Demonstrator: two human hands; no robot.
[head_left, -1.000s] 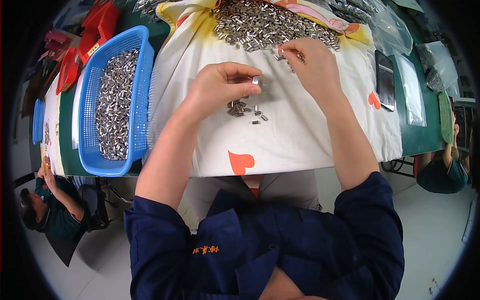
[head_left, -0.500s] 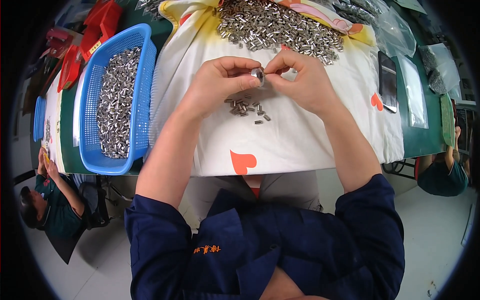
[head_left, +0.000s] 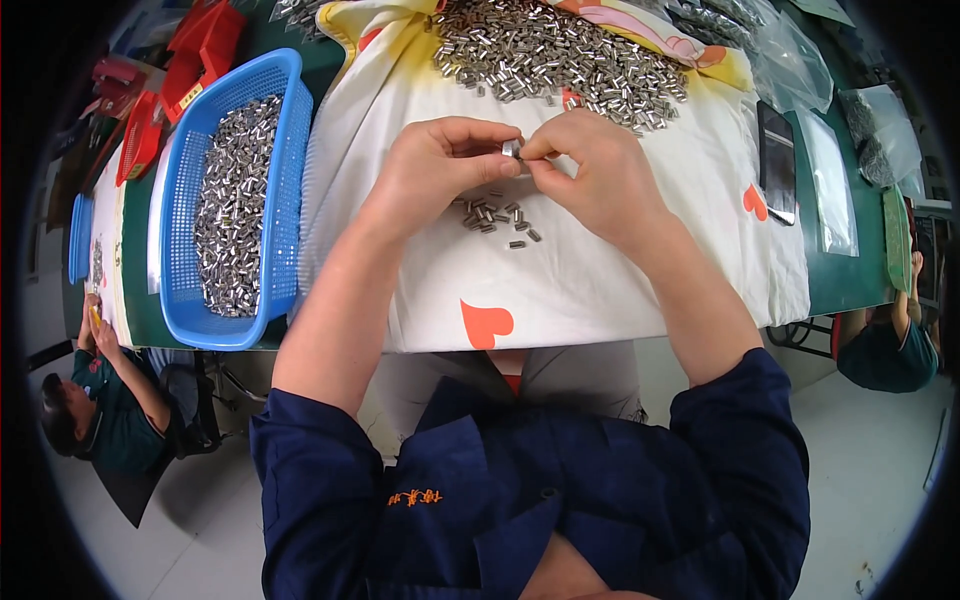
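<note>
Between the thumb and fingers of my left hand (head_left: 450,155) is a shiny round metal piece (head_left: 511,149), larger than the small parts around it. My right hand (head_left: 590,165) meets it from the right, thumb and forefinger pinched together at its edge. Whatever those fingertips hold is too small and covered to name. Just below my hands a few small metal cylinders (head_left: 500,216) lie loose on the white cloth (head_left: 580,300). A big heap of the same cylinders (head_left: 560,60) spreads over the cloth's far side.
A blue plastic basket (head_left: 285,200) full of metal cylinders stands at the left. Red bins (head_left: 205,45) are behind it. To the right lie a black phone (head_left: 775,165), a clear plastic bag (head_left: 832,190) and bags of parts (head_left: 880,135). Co-workers sit at both sides.
My right hand has turned, its fingers closing together at the metal piece's edge. The metal piece has tilted slightly in my left hand, which stays in nearly the same place.
</note>
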